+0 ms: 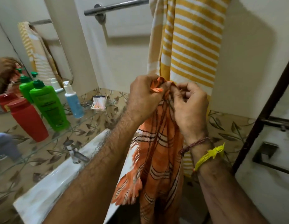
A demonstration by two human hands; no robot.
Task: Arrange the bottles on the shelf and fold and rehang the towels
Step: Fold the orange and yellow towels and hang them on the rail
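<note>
- Two hands meet at the top edge of an orange checked towel [158, 151], which hangs down from them in front of the person, its fringed edge trailing at the lower left.
- Left hand [143, 97] has its fingers curled round a bunched corner of the orange towel, gripping it.
- Right hand [190, 105] pinches the same top edge just beside the left, thumb and fingertips closed on the cloth; a brown thread band [195, 143] and a yellow thread band [208, 155] circle that wrist.
- Behind the hands a yellow and white striped towel [190, 46] hangs from a metal towel rail [114, 6] fixed to the pale wall, reaching down past the hands.
- On the left a glass shelf [43, 143] runs along under a mirror [27, 38].
- Three bottles stand upright on the shelf: a red bottle [28, 120] nearest the camera, a green pump bottle [47, 105] just beside it, and a blue bottle with a white pump [73, 101] a little farther along.
- Near the far end of the shelf lies a small clear packet [98, 102], apart from the bottles.
- Below the shelf sits a white washbasin [56, 183] with a metal tap [77, 155] at its back edge.
- Leaf-patterned tiles [224, 126] form a band on the wall at shelf height.
- At the right a dark metal frame [266, 107] rises at a slant.
</note>
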